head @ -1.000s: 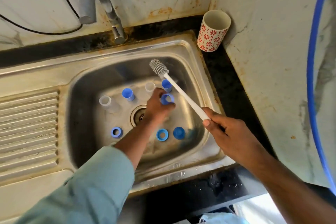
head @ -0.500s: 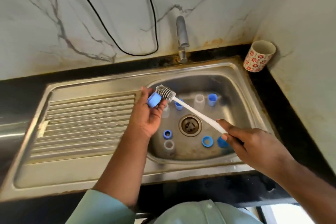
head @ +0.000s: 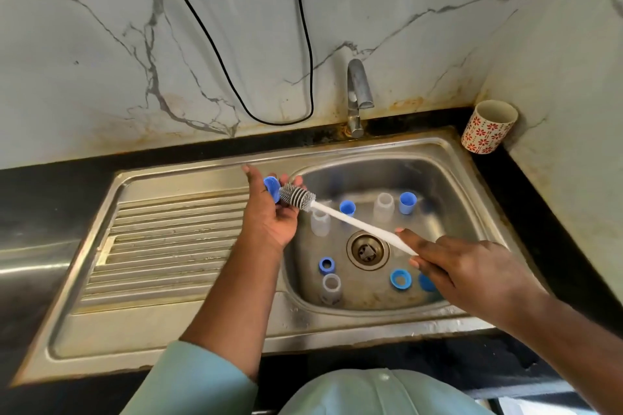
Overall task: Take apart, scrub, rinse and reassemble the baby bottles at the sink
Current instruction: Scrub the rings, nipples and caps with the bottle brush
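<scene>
**Kid:** What part of the job is this?

**Helper:** The scrubbing part, I think. The left hand [head: 269,216], in the middle of the frame, pinches a blue cap [head: 271,188] in its fingertips. The right hand [head: 472,274], lower right, has its fingers wrapped around the white handle of the brush [head: 340,216]. The bristle end is pushed right against the cap.

**Kid:** Where are the other pieces?

**Helper:** Down in the sink [head: 448,158], around the drain [head: 366,249]. I see clear bottles [head: 383,207] standing up, more blue caps [head: 407,202] near the top, and blue rings [head: 400,279] near the bottom (one piece hides partly behind the right hand).

**Kid:** What has to come next?

**Helper:** My guess: twist the brush around inside the cap, then rinse it. The tap [head: 358,91], upper middle, shows no water running, so it would need turning on first.
</scene>
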Demonstrator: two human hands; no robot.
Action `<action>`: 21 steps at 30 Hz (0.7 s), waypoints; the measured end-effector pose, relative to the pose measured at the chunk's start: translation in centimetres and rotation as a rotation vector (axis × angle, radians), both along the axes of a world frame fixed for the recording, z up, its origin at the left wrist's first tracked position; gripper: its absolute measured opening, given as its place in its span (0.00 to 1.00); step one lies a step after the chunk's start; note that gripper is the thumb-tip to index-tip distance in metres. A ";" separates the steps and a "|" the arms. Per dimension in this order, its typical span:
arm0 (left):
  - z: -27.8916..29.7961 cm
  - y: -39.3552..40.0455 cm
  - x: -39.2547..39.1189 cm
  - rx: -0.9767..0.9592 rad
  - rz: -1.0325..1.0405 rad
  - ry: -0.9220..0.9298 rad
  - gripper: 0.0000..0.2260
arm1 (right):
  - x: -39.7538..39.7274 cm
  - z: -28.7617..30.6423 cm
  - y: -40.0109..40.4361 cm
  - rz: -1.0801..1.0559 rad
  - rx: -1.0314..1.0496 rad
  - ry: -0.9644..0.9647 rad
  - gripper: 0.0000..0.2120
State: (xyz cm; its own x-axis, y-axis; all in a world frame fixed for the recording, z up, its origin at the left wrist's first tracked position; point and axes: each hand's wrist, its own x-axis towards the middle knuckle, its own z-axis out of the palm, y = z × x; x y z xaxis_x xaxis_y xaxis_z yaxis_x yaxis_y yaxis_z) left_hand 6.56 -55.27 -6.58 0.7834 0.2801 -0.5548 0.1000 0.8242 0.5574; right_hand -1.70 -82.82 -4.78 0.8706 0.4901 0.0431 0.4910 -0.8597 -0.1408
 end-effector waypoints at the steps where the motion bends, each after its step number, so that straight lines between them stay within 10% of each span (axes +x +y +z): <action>1: 0.0 0.0 0.1 0.016 -0.033 -0.010 0.19 | 0.2 0.2 0.1 0.026 -0.046 -0.053 0.22; 5: 0.2 -0.9 0.0 0.033 -0.102 -0.049 0.11 | 1.4 1.6 1.8 -0.059 -0.161 -0.081 0.29; 10: 0.0 -0.6 0.1 0.076 -0.124 -0.056 0.09 | 2.2 3.9 2.2 -0.005 -0.037 0.375 0.23; 21: 1.4 -0.6 0.1 0.165 -0.084 -0.085 0.07 | 5.0 6.3 2.0 -0.123 0.095 0.357 0.18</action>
State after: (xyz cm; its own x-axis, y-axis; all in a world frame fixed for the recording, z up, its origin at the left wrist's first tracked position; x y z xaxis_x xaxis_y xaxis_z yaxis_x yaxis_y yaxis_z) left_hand 6.65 -55.84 -5.18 0.8499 0.2931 -0.4380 0.1119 0.7117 0.6935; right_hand 3.30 -80.86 1.48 0.8909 0.3895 -0.2336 0.2906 -0.8842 -0.3658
